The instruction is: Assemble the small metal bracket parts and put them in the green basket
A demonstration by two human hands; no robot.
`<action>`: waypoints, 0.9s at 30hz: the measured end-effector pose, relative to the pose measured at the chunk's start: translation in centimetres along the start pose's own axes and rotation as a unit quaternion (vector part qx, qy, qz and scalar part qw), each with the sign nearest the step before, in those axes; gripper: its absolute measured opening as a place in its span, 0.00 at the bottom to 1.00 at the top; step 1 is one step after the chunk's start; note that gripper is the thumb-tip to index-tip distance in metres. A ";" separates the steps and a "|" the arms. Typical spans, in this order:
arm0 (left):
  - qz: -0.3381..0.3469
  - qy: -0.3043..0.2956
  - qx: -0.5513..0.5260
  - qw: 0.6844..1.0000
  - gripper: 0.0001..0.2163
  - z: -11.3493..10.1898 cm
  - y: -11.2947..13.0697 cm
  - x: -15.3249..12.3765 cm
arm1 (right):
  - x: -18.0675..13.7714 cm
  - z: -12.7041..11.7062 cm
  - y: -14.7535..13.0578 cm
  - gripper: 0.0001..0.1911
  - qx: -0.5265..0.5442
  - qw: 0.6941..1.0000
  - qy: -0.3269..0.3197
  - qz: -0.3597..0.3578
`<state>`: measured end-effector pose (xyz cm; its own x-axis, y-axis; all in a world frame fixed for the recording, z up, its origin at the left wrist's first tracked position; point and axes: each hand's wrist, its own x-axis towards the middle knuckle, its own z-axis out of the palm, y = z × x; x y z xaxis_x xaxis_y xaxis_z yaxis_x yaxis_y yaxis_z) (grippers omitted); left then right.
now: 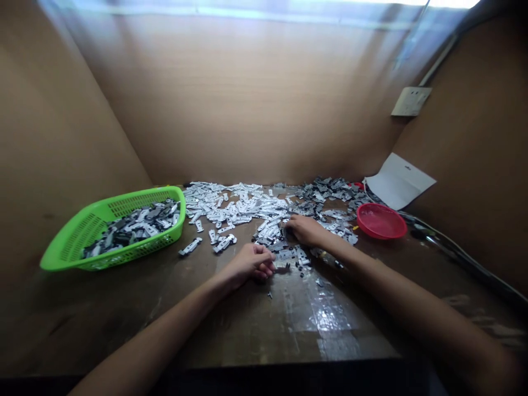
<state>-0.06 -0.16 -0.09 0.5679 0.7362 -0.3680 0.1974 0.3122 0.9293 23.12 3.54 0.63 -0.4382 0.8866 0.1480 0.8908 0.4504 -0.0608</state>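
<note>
My left hand (252, 262) is low over the middle of the table, fingers curled in and thumb pressed to them; a small dark piece (282, 268) shows just past its fingertips, and I cannot make out whether the fingers hold it. Farther out, my right hand (304, 230) reaches into the pile with bent fingers, their tips mostly hidden behind the hand. Flat silvery metal parts (241, 203) lie heaped in front of both hands. Tiny black pieces (301, 268) and small metal parts (284, 254) are scattered between the hands.
A green basket (61, 256) holding similar metal parts stands at the left. Darker parts (330, 190) are piled at the back right, near a red bowl (381, 221). White paper (400, 180) leans against the right wall, below a socket (411, 102). A cable (466, 256) runs along that side.
</note>
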 end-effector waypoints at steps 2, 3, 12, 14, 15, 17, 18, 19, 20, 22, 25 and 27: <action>0.001 -0.006 0.001 1.000 0.13 0.0 -0.1 0.0 | -1.4 -0.2 -0.1 0.13 0.007 1.000 -0.002 0.005; 0.003 -0.007 0.003 1.000 0.13 0.0 -0.1 0.0 | -2.1 -0.2 -0.1 0.13 0.015 1.000 0.004 0.010; -0.006 0.003 0.007 1.000 0.13 0.1 0.4 -0.1 | -4.6 -0.8 0.9 0.09 0.221 0.969 0.107 0.016; -0.008 0.001 0.009 1.000 0.13 0.2 0.4 -0.1 | -4.6 -0.9 0.8 0.09 0.258 0.959 0.113 0.022; -0.009 -0.001 0.010 1.000 0.13 0.1 0.4 0.0 | -4.5 -1.0 0.7 0.10 0.273 0.955 0.113 0.027; -0.009 -0.005 0.010 1.000 0.13 0.1 0.2 0.1 | -4.5 -1.0 0.4 0.11 0.300 0.946 0.115 0.039; -0.009 -0.005 0.010 1.000 0.13 0.0 0.1 0.2 | -4.6 -1.1 0.3 0.11 0.314 0.941 0.115 0.045; -0.009 -0.005 0.009 1.000 0.12 0.0 0.0 0.2 | -4.6 -1.1 0.2 0.11 0.329 0.936 0.115 0.052; -0.009 -0.004 0.009 1.000 0.12 0.0 0.0 0.3 | -4.6 -1.1 0.1 0.12 0.342 0.931 0.114 0.058; -0.010 -0.004 0.007 1.000 0.12 -0.1 -0.1 0.4 | -4.6 -1.2 -0.1 0.12 0.369 0.921 0.107 0.070; -0.013 -0.008 0.003 1.000 0.12 -0.1 -0.1 0.3 | -4.7 -1.3 -0.4 0.13 0.401 0.908 0.090 0.084; -0.013 -0.010 0.001 1.000 0.12 -0.1 0.0 0.2 | -4.7 -1.5 -0.7 0.13 0.402 0.907 0.093 0.086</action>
<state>-0.03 0.04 -0.17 0.5784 0.7155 -0.3917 0.2139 0.3303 0.9193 24.72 -1.07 1.41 -0.2069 0.9515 0.2277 0.5357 0.3049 -0.7874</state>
